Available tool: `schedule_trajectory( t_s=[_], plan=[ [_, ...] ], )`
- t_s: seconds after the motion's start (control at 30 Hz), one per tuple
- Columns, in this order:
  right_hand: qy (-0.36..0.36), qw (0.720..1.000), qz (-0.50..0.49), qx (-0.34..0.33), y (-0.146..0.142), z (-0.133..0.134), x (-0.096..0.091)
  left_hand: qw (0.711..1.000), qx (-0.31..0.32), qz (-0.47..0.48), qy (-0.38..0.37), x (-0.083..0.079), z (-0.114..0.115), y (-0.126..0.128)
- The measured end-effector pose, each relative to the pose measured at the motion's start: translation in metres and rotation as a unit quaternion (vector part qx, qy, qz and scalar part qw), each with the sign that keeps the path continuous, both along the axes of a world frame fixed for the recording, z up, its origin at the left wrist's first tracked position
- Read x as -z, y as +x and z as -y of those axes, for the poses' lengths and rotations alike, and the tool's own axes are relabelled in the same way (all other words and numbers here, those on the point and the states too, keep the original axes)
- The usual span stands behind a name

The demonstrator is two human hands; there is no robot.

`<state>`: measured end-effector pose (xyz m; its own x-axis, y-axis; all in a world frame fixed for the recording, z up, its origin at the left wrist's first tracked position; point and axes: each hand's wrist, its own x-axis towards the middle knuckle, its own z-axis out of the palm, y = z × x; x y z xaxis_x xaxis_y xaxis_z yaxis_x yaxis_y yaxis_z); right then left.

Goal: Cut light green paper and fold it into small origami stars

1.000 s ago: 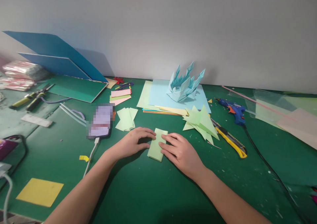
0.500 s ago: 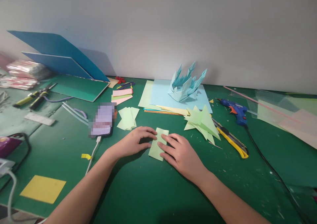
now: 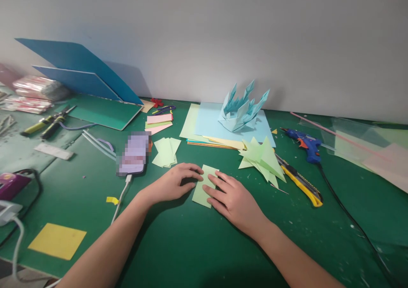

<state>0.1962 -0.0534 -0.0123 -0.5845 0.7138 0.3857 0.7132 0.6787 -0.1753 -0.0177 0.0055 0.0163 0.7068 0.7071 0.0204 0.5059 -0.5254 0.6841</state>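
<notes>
1. Head view: the pale green paper (image 3: 200,195) lies on the surface (image 3: 178,249), away from its far edge.
2. The left hand (image 3: 177,180), its grip loosely spread, meets the paper's left edge, probably to steady it.
3. The right hand (image 3: 237,198) rests spread fingers (image 3: 216,192) on top, pinching nothing, perhaps to keep it flat.
4. A blue folded-paper piece (image 3: 236,120) stands near the far edge, seemingly out of the way.

No lettering, brand or number can be read; the phone's screen (image 3: 134,154) is pixelated.
</notes>
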Motion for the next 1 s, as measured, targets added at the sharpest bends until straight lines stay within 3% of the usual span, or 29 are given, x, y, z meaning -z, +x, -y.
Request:
schedule_trajectory(
  t_s=[0.77,1.0],
  plan=[
    [-0.023,0.999,-0.038,0.007,-0.001,-0.001,0.000,0.999,-0.022,-0.028,0.014,-0.007,0.012,0.009],
    [-0.048,0.992,-0.096,-0.059,0.002,0.000,-0.008,0.998,-0.032,-0.046,0.007,-0.009,0.015,0.013]
  ],
)
